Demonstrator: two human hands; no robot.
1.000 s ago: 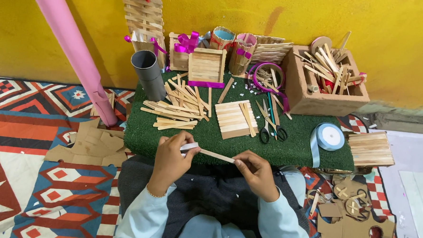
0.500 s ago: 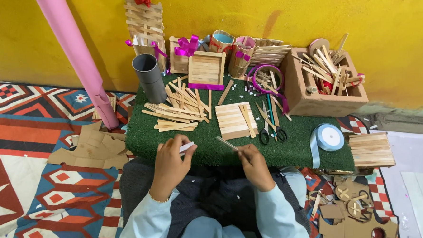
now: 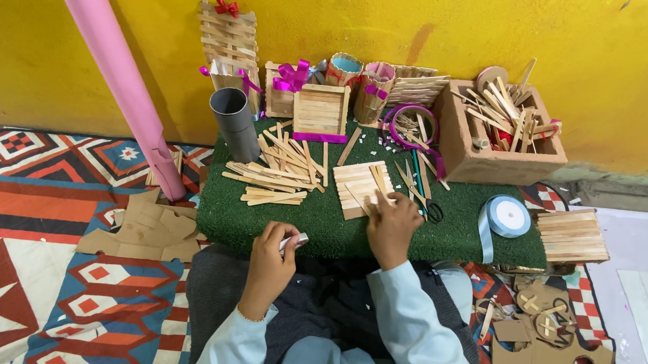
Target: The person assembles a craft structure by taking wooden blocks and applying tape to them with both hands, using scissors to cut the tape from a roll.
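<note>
- The right hand (image 3: 390,226) is laid on the near edge of a flat panel of glued wooden sticks (image 3: 363,187), which lies on the green surface (image 3: 326,225).
- A single wooden stick (image 3: 377,180) rests tilted on top of that panel; the right hand's fingers (image 3: 381,201) are stretched forward onto the panel with their tips at the stick's lower end, held close together and not wrapped around it.
- Whether the stick is pinched or only touched cannot be told.
- The left hand (image 3: 269,261) is held at the near edge of the green surface, well apart from the panel and to its left.
- A small white tube (image 3: 295,241) is gripped in the left hand, the fingers curled shut around it with only its end showing.
- A loose heap of wooden sticks (image 3: 276,173) is spread on the surface beyond the left hand, just left of the panel.
- A grey cylinder (image 3: 235,124) stands upright behind the heap, beside a leaning pink tube (image 3: 127,96).
- Black-handled scissors (image 3: 428,203) lie just right of the panel, near the right hand.
- A roll of pale blue ribbon (image 3: 509,216) lies further right on the surface.
- A brown box filled with sticks (image 3: 498,134) stands at the far right, against the yellow wall (image 3: 404,18).
- Cardboard cut-outs (image 3: 148,230) lie on the patterned rug (image 3: 41,216) to the left.
</note>
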